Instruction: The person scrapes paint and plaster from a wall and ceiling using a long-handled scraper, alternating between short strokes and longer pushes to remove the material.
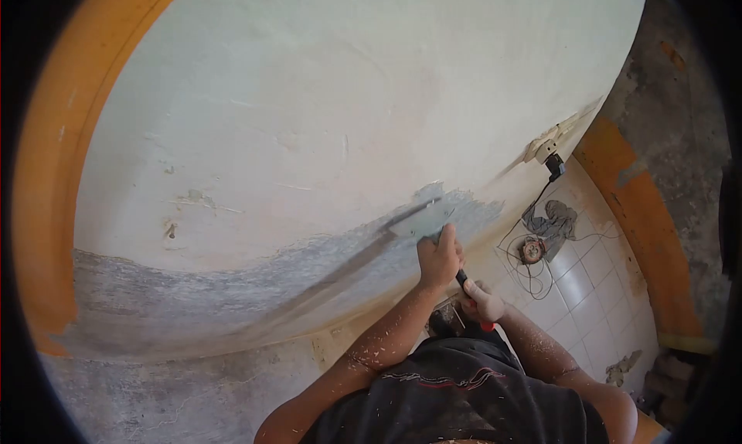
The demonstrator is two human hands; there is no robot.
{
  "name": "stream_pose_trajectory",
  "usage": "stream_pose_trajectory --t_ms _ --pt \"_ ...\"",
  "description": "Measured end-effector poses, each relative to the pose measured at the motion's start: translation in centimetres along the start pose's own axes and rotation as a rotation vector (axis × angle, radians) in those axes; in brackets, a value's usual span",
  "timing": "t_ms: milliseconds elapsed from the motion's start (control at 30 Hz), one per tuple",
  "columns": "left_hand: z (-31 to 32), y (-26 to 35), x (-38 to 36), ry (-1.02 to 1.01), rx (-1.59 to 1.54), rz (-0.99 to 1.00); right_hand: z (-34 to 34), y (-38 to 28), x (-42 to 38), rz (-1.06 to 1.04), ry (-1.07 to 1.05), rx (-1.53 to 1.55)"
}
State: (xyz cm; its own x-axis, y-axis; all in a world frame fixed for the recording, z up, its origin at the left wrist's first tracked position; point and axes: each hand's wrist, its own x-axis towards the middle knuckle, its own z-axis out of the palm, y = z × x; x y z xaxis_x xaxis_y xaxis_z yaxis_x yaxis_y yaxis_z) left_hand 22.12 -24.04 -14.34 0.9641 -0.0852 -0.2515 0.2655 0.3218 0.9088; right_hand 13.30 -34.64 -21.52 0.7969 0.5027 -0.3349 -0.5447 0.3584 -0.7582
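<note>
Two-handed: left grip (439,260) and right grip (484,301) both clamped round the scraper (421,223). Risk: tilting it too steeply could gouge the pale wall (270,96).

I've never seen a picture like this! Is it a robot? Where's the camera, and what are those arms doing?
No robot here, just a person. The camera sits on their head, looking forward and down, so you see their own arms and dark shirt. The left hand and right hand both grip a scraper with a wide, flat blade. The blade is at the pale wall, where a rough grey band shows. Pale specks dot the arms. On the floor tiles lie a grey cloth and a round object I can't name for sure.
</note>
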Motion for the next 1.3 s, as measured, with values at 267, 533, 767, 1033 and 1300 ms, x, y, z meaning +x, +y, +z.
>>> stream_pose_trajectory --t_ms 267,533,767,1033,1300 --pt "1.5 3.4 0.1 -0.045 -0.03 0.051 1.1 -2.7 -0.1 -0.062 -0.023 -0.02" --pt "1.9 4.0 0.2 -0.035 0.04 0.085 0.8 -2.6 0.6 -0.116 -0.079 -0.005" --pt "0.0 -0.1 0.2 0.041 -0.013 0.017 -0.5 0.1 0.3 0.008 0.012 -0.002" --pt "0.5 5.3 -0.2 -0.045 -0.02 0.13 1.8 -5.2 0.7 -0.121 -0.01 -0.162" --pt "-3.4 1.8 -1.4 0.027 -0.23 0.039 -2.2 1.6 -2.3 -0.121 0.059 -0.5"
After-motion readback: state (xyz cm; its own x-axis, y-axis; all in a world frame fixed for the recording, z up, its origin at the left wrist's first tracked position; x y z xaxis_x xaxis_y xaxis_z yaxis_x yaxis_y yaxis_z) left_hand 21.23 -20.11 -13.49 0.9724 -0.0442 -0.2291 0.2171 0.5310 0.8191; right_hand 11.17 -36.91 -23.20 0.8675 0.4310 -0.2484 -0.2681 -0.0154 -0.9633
